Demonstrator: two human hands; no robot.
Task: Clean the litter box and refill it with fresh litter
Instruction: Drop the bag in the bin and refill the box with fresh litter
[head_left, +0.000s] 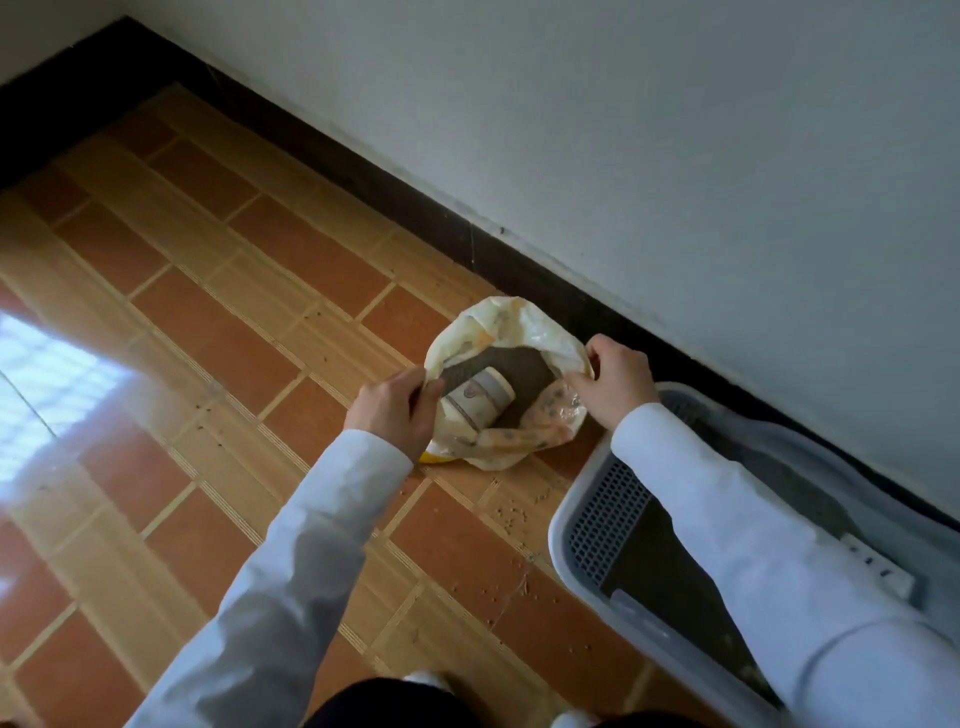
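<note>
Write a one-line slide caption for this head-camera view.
Both hands, left and right, hold open a cream plastic litter bag containing a paper cup.

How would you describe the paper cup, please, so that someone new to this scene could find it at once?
Follow the dark baseboard down to the pale crinkled plastic bag on the tiled floor, beside the white litter box. The left hand and right hand hold its mouth open. Inside, on dark grey litter, lies the cream paper cup on its side, the only smooth cylinder there.

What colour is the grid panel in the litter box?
Grey-blue, the grid panel against the litter box white rim; head view.
</note>
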